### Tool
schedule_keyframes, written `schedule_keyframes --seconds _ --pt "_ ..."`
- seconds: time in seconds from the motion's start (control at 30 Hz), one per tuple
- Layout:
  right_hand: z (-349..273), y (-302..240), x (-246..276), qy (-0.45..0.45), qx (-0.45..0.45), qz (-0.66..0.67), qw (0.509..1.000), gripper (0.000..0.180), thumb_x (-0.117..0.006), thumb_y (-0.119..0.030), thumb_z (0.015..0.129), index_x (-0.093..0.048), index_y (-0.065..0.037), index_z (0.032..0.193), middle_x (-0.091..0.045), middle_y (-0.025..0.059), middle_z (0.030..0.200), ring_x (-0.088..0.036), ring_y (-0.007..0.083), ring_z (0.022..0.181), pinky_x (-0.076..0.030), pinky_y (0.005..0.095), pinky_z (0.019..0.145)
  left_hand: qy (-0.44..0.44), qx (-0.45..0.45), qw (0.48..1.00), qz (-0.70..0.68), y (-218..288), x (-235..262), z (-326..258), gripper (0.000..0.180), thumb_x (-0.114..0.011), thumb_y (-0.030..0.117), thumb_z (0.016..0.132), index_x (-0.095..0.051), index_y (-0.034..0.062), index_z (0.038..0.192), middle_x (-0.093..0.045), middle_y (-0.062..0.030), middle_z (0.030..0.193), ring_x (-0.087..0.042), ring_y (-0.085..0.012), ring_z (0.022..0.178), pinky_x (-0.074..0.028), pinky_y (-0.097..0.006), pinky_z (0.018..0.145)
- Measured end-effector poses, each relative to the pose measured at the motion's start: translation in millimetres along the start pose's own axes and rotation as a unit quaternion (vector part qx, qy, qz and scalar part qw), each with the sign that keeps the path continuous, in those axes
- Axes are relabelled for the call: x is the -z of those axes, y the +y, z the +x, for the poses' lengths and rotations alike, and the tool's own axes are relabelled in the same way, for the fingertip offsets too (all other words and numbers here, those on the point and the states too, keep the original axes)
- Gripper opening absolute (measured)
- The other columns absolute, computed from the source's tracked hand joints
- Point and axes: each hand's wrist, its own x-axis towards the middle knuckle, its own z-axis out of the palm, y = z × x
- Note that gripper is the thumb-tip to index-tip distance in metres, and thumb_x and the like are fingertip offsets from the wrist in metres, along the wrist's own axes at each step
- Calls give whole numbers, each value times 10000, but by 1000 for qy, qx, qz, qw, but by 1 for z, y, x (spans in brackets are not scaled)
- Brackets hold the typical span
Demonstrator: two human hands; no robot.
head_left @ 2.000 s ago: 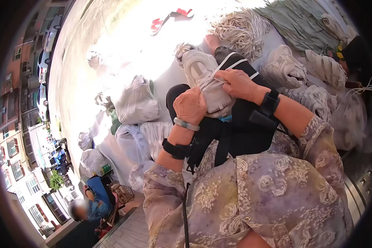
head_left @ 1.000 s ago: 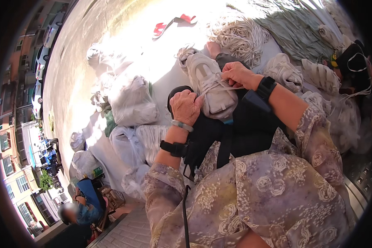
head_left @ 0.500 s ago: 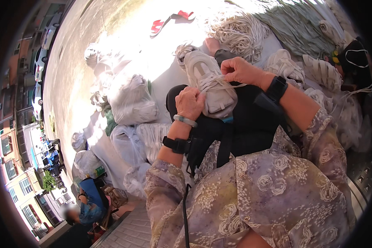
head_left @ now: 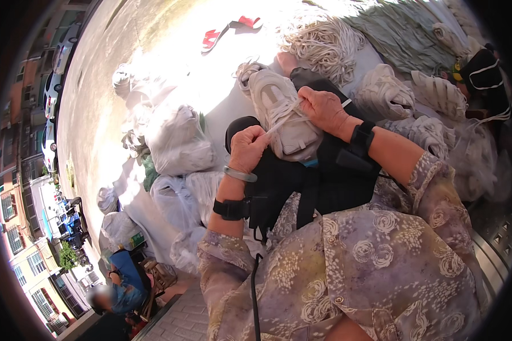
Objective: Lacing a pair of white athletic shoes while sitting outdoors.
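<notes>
A cream-white shoe (head_left: 297,143) rests on my black-clad lap, its toe end pointing away from me. Between my thumb and fingers, my left hand (head_left: 248,149) pinches a white shoelace (head_left: 274,128), drawn fairly straight from the shoe's left side. My right hand (head_left: 327,112) is closed in a pinch at the shoe's right edge, on lacing that crosses the upper. The ends of the lace are partly hidden by my fingers.
A heap of loose laces (head_left: 327,48) lies beyond the shoe. Bundled white shoe pieces (head_left: 384,94) sit at right, and plastic-wrapped bundles (head_left: 179,139) at left. A red-and-grey strap (head_left: 227,31) lies farther off. Another person (head_left: 122,290) sits at lower left.
My left hand has moved left, away from the shoe, stretching the lace. My right hand has come down slightly, closer to the upper.
</notes>
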Motion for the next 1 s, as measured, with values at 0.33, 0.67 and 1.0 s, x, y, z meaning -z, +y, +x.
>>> schedule_keyframes --seconds 0.33,0.67,1.0 --pt "-11 7 20 -39 67 28 997 142 -518 -180 782 -571 -49 792 -583 131 735 -573 332 745 -442 419 666 -66 54 987 -140 -14 55 -80 177 -581 139 847 -567 47 696 -512 32 626 -451 -36 578 -378 -185 543" --pt "-8 22 62 -136 147 -116 973 126 -552 -211 813 -556 -88 785 -578 88 735 -581 315 727 -448 408 613 44 36 994 -91 -18 63 -53 197 -586 168 862 -564 63 697 -462 66 553 -385 -13 482 -295 -170 440" --pt "-16 55 78 -106 147 -87 980 67 -535 -139 829 -536 -71 827 -564 110 742 -565 330 716 -439 402 603 56 71 993 -76 -42 60 -41 192 -622 146 827 -564 56 667 -467 79 573 -399 2 525 -322 -170 468"
